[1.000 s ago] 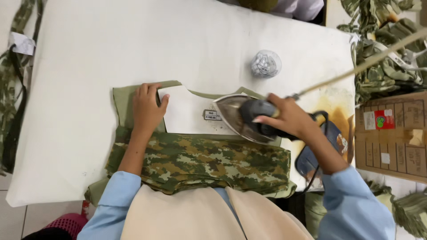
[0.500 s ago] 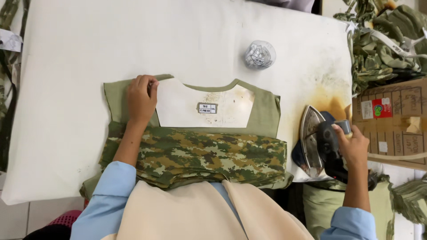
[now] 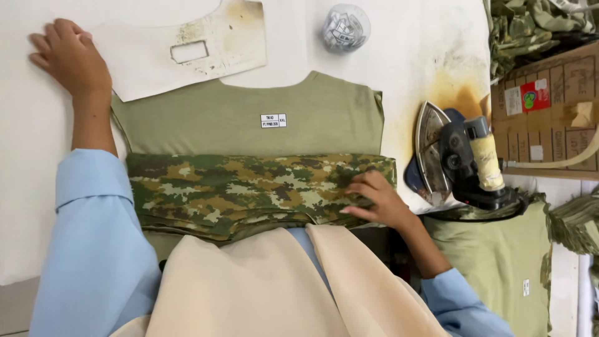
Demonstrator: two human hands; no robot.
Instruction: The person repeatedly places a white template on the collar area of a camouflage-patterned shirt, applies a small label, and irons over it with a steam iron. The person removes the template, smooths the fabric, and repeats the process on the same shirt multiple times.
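Leftmost, the left hand [image 3: 65, 56] lies open and flat on the stiff white cardboard template [image 3: 187, 47]; the soft, light olive and camouflage shirt [image 3: 249, 162] lies folded mid-table, best gripped along its fold, where the right hand [image 3: 374, 200] presses, fingers loosely apart.

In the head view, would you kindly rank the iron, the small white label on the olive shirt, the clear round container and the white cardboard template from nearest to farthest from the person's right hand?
From the right hand, which rests on the folded camouflage fabric:
1. Iron, standing on end just to its right.
2. White label, up and to the left on the olive shirt.
3. Clear round container, at the top edge.
4. White cardboard template, far upper left.
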